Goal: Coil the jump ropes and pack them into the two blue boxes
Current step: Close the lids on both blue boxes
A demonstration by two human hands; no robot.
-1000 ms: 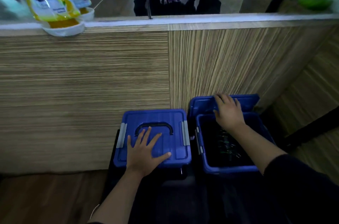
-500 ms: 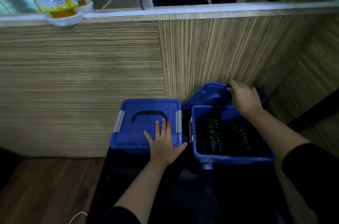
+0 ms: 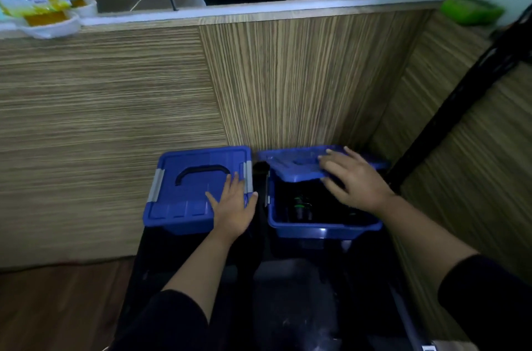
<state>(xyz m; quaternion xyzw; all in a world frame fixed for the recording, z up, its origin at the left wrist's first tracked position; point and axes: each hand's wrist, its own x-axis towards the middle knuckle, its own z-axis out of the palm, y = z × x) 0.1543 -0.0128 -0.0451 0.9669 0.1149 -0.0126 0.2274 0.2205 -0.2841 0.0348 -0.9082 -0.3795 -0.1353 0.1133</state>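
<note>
Lid [image 3: 299,165] now half over right box [image 3: 322,225], right hand [image 3: 355,180] gripping it; ropes [image 3: 300,206] inside; left hand [image 3: 234,206] flat on closed left box [image 3: 184,192]; latching left

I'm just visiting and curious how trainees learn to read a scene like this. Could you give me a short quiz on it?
1. True or false: the left blue plastic box has its lid shut.
2. Which hand holds the loose blue lid over the right blue plastic box?
3. The left hand lies: A flat on the lid, B round the black handle.

Key: 1 true. 2 the right hand. 3 A.
</note>
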